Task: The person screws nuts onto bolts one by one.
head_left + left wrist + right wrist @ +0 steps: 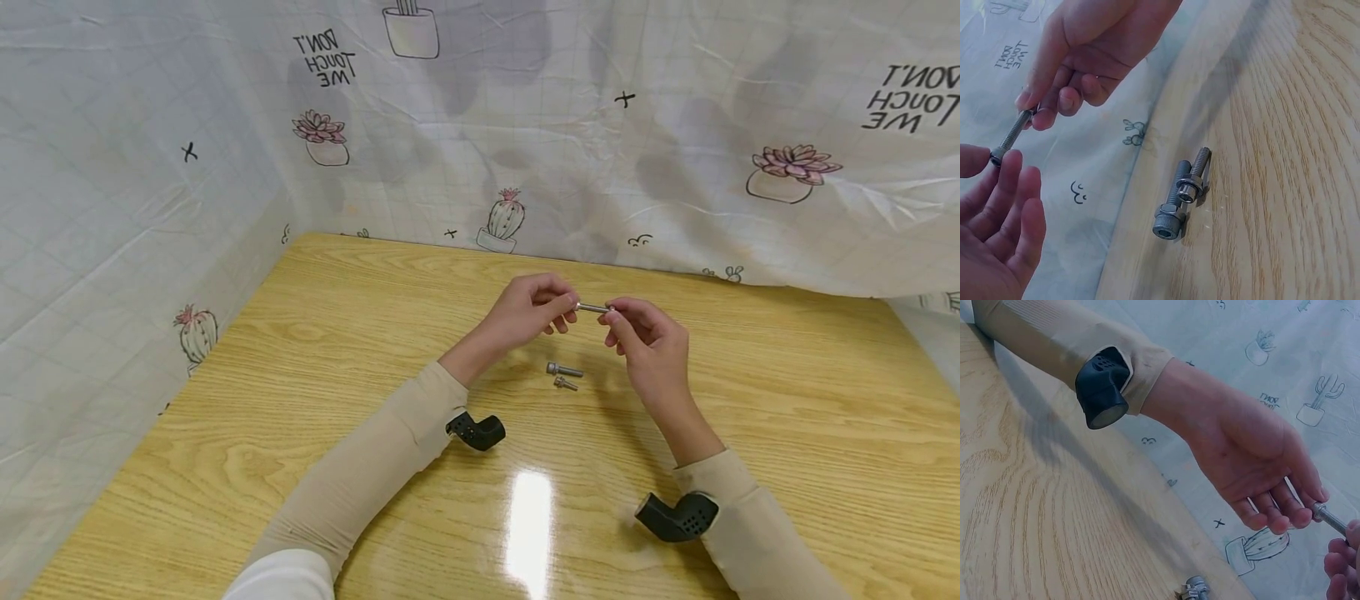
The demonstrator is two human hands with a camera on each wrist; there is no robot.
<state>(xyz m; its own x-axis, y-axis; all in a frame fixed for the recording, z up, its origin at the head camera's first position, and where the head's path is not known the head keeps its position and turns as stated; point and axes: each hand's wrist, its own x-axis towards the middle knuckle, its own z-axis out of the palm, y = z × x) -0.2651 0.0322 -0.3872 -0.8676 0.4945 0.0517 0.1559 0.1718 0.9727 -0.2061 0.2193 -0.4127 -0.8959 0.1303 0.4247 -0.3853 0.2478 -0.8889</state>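
Note:
In the head view, a slim metal bolt (pixel 594 308) is held level above the table between both hands. My left hand (pixel 534 310) pinches its head end between thumb and fingers. The other end is in the fingertips of my right hand (pixel 654 343), which hide the tip; I cannot tell whether a nut sits there. The left wrist view shows the bolt's threaded shank (pixel 1015 132). Below the hands, a larger socket-head bolt (pixel 1170 215) with a hex nut close to its head lies beside a shorter bolt (pixel 1195 174) that also carries a nut.
The wood-grain table (pixel 360 300) meets a white printed cloth (pixel 570 150) at the back and left. Black curved wrist devices (pixel 480 432) stick out from both beige sleeves. A bright light reflection (pixel 528 525) lies on the table's near part.

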